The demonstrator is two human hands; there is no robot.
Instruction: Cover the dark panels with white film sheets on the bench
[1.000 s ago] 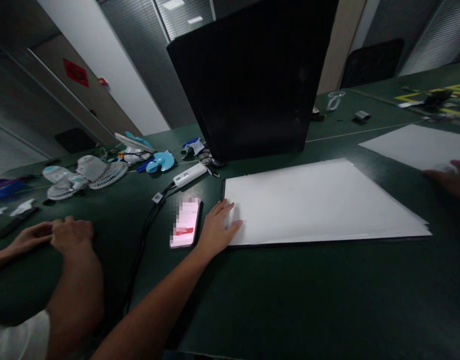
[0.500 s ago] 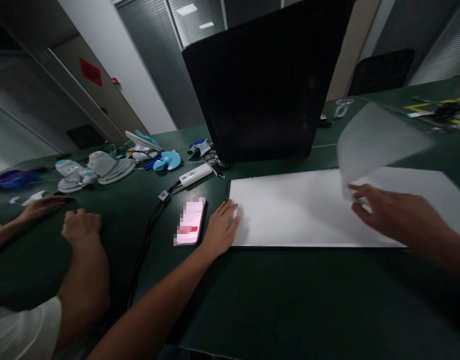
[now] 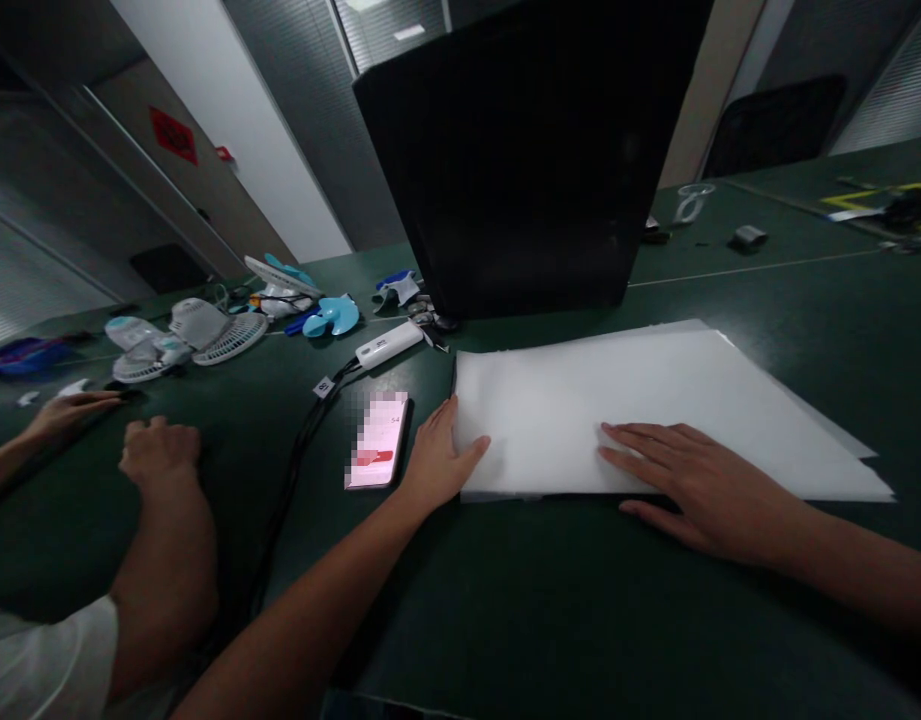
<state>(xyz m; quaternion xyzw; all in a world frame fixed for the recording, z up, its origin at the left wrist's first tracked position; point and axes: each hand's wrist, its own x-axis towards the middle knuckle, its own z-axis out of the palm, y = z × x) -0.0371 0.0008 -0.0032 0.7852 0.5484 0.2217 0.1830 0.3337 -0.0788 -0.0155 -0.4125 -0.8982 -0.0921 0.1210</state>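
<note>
Left hand (image 3: 446, 455) and right hand (image 3: 692, 490), thumbs apart, touched sheets (image 3: 557, 400) inside the near edge of the tabletop (image 3: 565, 600); even pressure seemed advisable.

Dim indoor light leaves the green desk (image 3: 550, 610) dark around bright white sheets (image 3: 542, 400), with faint shadow beside the left hand's fingers (image 3: 471, 457). A partly pixelated phone screen (image 3: 385, 430) glows; wide-angle distortion stretches the edges, and a blue object (image 3: 31, 357) at far left blurs.
</note>
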